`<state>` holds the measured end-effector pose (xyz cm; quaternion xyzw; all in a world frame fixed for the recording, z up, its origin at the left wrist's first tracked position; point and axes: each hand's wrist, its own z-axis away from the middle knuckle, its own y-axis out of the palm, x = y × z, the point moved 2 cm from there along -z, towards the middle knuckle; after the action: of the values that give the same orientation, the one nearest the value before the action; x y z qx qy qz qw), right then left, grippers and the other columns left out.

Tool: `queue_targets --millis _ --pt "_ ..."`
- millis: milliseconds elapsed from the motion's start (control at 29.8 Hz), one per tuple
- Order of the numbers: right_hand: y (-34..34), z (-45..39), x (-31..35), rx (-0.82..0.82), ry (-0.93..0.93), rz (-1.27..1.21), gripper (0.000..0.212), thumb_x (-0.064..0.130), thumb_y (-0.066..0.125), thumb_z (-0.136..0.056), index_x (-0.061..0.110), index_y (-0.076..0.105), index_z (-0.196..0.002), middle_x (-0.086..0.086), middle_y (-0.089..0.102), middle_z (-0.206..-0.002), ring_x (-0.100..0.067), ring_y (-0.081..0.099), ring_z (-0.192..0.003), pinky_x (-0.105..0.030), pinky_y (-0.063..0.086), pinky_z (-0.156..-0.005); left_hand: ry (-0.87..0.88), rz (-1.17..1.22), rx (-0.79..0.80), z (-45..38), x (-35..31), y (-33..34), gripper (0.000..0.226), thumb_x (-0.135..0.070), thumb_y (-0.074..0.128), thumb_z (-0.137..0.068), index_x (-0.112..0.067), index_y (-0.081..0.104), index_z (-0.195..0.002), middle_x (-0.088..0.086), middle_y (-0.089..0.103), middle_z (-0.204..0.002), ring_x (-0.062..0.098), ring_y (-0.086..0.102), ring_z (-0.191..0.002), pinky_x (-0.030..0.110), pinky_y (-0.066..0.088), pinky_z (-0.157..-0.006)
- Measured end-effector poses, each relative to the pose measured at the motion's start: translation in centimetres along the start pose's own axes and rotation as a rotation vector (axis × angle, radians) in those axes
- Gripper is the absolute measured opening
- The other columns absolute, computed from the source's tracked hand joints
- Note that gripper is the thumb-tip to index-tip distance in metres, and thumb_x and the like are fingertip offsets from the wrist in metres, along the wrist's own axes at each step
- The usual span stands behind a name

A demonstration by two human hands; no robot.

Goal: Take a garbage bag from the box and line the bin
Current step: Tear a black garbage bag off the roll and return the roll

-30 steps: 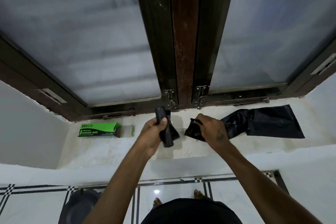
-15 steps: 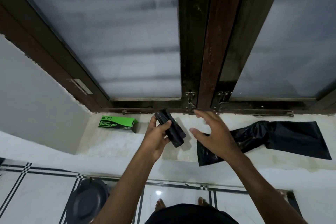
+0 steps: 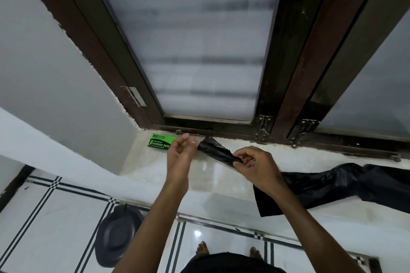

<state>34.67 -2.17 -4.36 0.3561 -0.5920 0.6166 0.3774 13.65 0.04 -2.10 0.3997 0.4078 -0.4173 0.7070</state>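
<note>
A black roll of garbage bags hangs above the white window sill, and my right hand pinches its lower right end. My left hand is just left of the roll's upper end, fingers spread and slightly curled, holding nothing that I can see. A green garbage bag box lies on the sill at the far left, partly behind my left hand. A separate black garbage bag lies spread out on the sill to the right. The dark grey bin stands on the floor below the sill.
A dark-framed window with frosted glass rises behind the sill, with metal latches at its base. The white tiled floor has black stripes. My bare feet show near the bottom.
The roll passed from my left hand to my right hand, which now pinches its end. My left hand opened and sits beside it. The view shifted left and down.
</note>
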Motion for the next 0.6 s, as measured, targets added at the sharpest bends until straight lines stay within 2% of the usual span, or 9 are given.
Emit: queue_targets --millis 101,201,235,302,335,402,436,536,603 --pt "0.6 -0.6 -0.3 0.007 -0.023 0.087 0.018 0.011 0.078 -0.076 0.02 0.077 -0.092 0.007 0.066 -0.083 -0.01 0.062 -0.068 -0.027 0.057 -0.066 0.352 -0.391 -0.082 -1.2 -1.5 -3.0 0.038 0.01 0.056 -0.09 -0.013 0.063 -0.121 0.0 0.067 -0.119 0.018 0.063 -0.113 0.03 0.05 -0.102" --pt "1.9 -1.3 0.0 0.032 -0.04 0.115 0.017 0.011 0.077 -0.078 0.02 0.077 -0.093 0.008 0.065 -0.081 -0.008 0.06 -0.07 -0.024 0.055 -0.066 0.672 -1.035 -0.042 -3.5 -1.9 -5.3 0.067 0.022 0.053 -0.071 -0.017 0.063 -0.125 0.004 0.06 -0.132 0.029 0.051 -0.127 0.045 0.043 -0.108" --pt "2.3 -1.5 0.2 0.034 -0.048 0.12 0.017 0.011 0.076 -0.079 0.02 0.077 -0.093 0.008 0.065 -0.081 -0.008 0.06 -0.069 -0.022 0.054 -0.066 0.669 -1.229 0.001 -4.4 -1.7 -5.9 0.075 0.022 0.055 -0.068 -0.019 0.06 -0.131 0.008 0.053 -0.141 0.034 0.042 -0.136 0.054 0.038 -0.11" --pt "3.4 -2.0 0.7 0.04 -0.049 0.127 0.016 0.012 0.076 -0.079 0.019 0.077 -0.094 0.006 0.065 -0.081 -0.009 0.06 -0.068 -0.021 0.052 -0.066 0.521 -1.462 0.087 -5.3 -1.1 -6.8 0.079 0.011 0.064 -0.076 -0.03 0.05 -0.143 0.01 0.035 -0.157 0.039 0.02 -0.148 0.063 0.022 -0.117" --pt "4.0 -2.2 0.9 0.049 -0.042 0.127 0.016 0.012 0.075 -0.08 0.019 0.077 -0.094 0.004 0.065 -0.082 -0.011 0.061 -0.07 -0.022 0.052 -0.066 0.487 -1.484 0.115 -5.5 -0.8 -7.2 0.076 0.003 0.069 -0.08 -0.033 0.048 -0.144 0.01 0.034 -0.157 0.04 0.018 -0.149 0.064 0.019 -0.116" --pt "5.2 -3.0 1.4 0.077 -0.026 0.115 0.016 0.013 0.076 -0.08 0.018 0.077 -0.095 -0.001 0.066 -0.083 -0.016 0.063 -0.074 -0.027 0.053 -0.069 0.564 -1.433 0.135 -5.8 -0.7 -7.6 0.071 -0.005 0.079 -0.075 -0.032 0.056 -0.136 0.015 0.049 -0.142 0.044 0.036 -0.137 0.065 0.033 -0.11" --pt "5.8 -3.4 1.6 0.083 -0.019 0.104 0.017 0.013 0.076 -0.079 0.018 0.077 -0.095 -0.002 0.067 -0.084 -0.018 0.064 -0.075 -0.029 0.054 -0.071 0.599 -1.405 0.126 -5.9 -0.7 -7.6 0.069 -0.005 0.081 -0.072 -0.03 0.06 -0.132 0.015 0.054 -0.134 0.044 0.042 -0.129 0.061 0.04 -0.105" --pt "8.3 -4.5 2.7 0.08 0.033 0.0 0.019 0.004 0.073 -0.079 0.016 0.072 -0.093 -0.001 0.068 -0.085 -0.017 0.063 -0.073 -0.028 0.054 -0.07 0.603 -1.365 0.115 -5.6 -1.0 -7.3 0.066 -0.003 0.08 -0.072 -0.028 0.063 -0.131 0.014 0.055 -0.131 0.042 0.042 -0.126 0.05 0.041 -0.106" --pt "10.2 -5.0 3.8 0.106 0.06 -0.131 0.026 -0.005 0.065 -0.08 0.017 0.063 -0.094 -0.001 0.066 -0.092 -0.019 0.067 -0.08 -0.027 0.055 -0.071 0.603 -1.359 0.109 -5.4 -0.9 -7.3 0.065 -0.003 0.081 -0.073 -0.027 0.064 -0.131 0.014 0.055 -0.133 0.042 0.041 -0.128 0.049 0.042 -0.105"
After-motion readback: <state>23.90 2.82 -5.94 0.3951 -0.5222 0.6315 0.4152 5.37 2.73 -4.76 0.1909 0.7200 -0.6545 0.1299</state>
